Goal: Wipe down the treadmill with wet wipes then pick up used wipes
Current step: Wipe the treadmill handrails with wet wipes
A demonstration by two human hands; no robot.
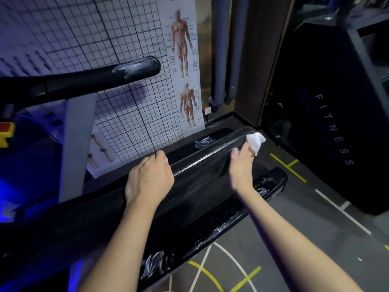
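Note:
The black treadmill deck runs diagonally through the head view, its belt [202,165] shiny and wet. My right hand [242,165] holds a crumpled white wet wipe [255,141] against the far end of the belt. My left hand [149,178] rests on the left edge of the belt, its fingers curled over the edge of the side rail. Wet smears show on the right side rail [263,186] and on the black handrail [134,68] at upper left.
A gridded wall chart with anatomy posters [185,60] stands just left of the treadmill. A grey upright post [77,144] rises at left. A dark machine marked FITNESS [332,127] sits to the right. Grey floor with yellow and white lines [294,171] lies between them.

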